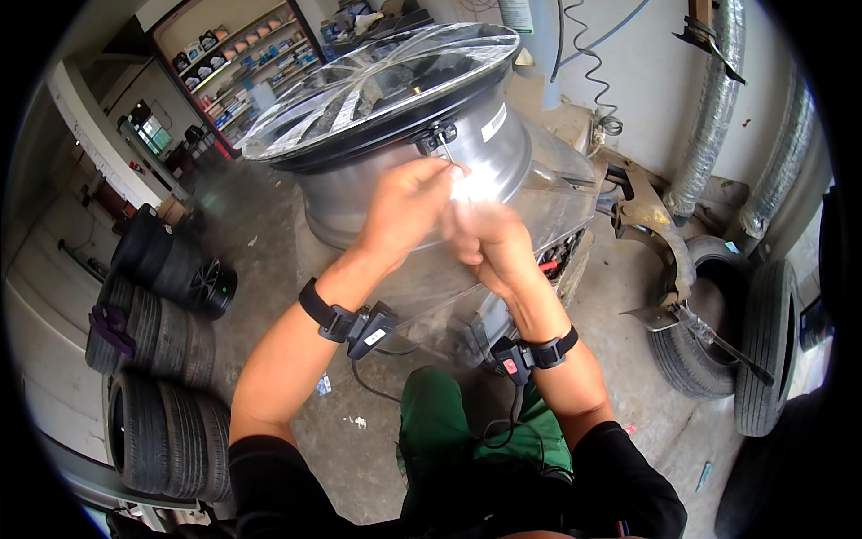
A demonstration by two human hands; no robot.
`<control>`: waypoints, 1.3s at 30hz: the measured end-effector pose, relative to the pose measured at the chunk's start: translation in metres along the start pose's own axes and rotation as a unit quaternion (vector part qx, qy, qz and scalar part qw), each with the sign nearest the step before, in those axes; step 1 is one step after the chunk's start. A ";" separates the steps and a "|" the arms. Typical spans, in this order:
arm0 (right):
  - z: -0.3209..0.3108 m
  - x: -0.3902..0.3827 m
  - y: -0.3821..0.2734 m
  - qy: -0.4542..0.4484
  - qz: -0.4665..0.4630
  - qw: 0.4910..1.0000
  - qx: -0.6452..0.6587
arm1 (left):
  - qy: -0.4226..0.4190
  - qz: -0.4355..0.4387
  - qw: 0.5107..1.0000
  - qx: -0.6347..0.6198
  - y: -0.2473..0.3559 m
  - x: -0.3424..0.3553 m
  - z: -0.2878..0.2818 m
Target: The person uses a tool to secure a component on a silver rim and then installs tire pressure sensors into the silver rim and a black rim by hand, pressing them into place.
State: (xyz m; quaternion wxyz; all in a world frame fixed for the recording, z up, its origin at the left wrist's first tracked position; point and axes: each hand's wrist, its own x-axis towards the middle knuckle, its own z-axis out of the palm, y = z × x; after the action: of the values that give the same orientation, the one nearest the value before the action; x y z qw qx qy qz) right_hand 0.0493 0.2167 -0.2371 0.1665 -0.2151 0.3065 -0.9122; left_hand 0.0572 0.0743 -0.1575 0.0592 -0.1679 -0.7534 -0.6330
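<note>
A silver alloy wheel rim (350,202) without a tyre lies flat in front of me, its dark-and-silver spoked face upward. On its barrel sits a small black valve sensor (437,136). A thin metal shaft (446,150), like a screwdriver's, runs from the sensor down to my hands. My left hand (404,205) is closed, thumb and fingertips pinching around that shaft. Just right of it and slightly lower, my right hand (492,238) has curled fingers, smeared by motion. A strong white glare between the hands hides the tool's handle and whatever the right fingers grip.
The rim rests on a grey machine (566,171) with a metal arm (655,225) at right. Tyres (763,350) stand right of it; stacked tyres (166,431) line the left. Stocked shelves (238,67) stand behind. Black wrist straps (530,355) trail cables over my lap.
</note>
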 end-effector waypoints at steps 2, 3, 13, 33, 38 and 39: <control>0.009 0.000 0.003 0.108 -0.163 0.938 -0.287 | 0.000 0.032 0.999 0.032 -0.006 0.004 -0.004; 0.013 0.000 0.008 0.155 -0.263 0.845 -0.438 | 0.002 0.038 0.999 0.038 -0.008 0.004 -0.004; 0.001 -0.018 -0.022 0.074 0.084 0.994 0.020 | 0.027 0.031 0.999 0.012 -0.006 0.002 0.001; 0.018 -0.009 0.020 0.191 -0.215 0.885 -0.366 | 0.033 0.082 0.996 -0.021 -0.019 0.005 -0.001; -0.012 -0.016 -0.012 -0.082 0.067 0.969 0.224 | 0.034 0.079 0.996 -0.032 -0.018 0.010 0.004; -0.013 -0.016 -0.011 -0.100 0.079 0.957 0.262 | 0.032 0.082 0.996 -0.030 -0.019 0.011 0.003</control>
State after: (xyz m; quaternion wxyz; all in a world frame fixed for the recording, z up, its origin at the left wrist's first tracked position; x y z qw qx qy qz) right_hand 0.0546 0.2388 -0.2441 0.3185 -0.2287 0.0546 -0.9183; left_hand 0.0416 0.0765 -0.1723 0.1300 -0.2104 -0.7156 -0.6533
